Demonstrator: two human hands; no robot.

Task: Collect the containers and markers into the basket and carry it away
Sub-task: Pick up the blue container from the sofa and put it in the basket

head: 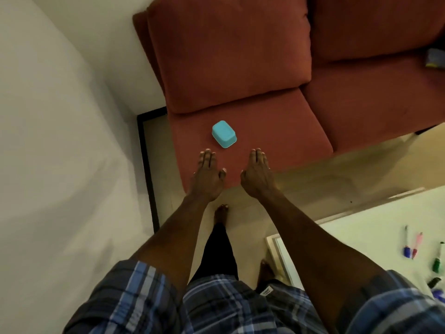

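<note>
1. Two bare hands are held out over the front edge of a red sofa seat cushion point(252, 131), palms down, fingers straight and close together.
2. Left hand point(209, 175): grip fully open, nothing held; thumb is tucked toward the middle.
3. Right hand point(257, 174): grip fully open, nothing held; thumb is angled inward toward the left hand.
4. The hands are set side by side with a gap between them, not touching each other.
5. One turquoise container point(224, 134), rectangular with rounded corners, is seen lying on the seat cushion, just beyond the fingertips and between the two hands. No contact with either hand. It appears to be turned bottom-up, but this cannot be told for certain.
6. A red back cushion point(228, 51) is leaned upright behind the container; a second sofa seat point(385, 100) is placed to the right.
7. A white desk point(361, 237) is seen at lower right, well apart from the container.
8. Several markers are laid on the desk near the right frame edge: a blue marker point(406, 242), a pink marker point(417, 245) just beside it, and a green marker point(437, 257) farther right.
9. A plaid shirt point(216, 307) is worn; one bare foot point(221, 213) is visible on the tan floor point(325, 174) below the hands.
10. A white wall point(60, 141) fills the left side.
</note>
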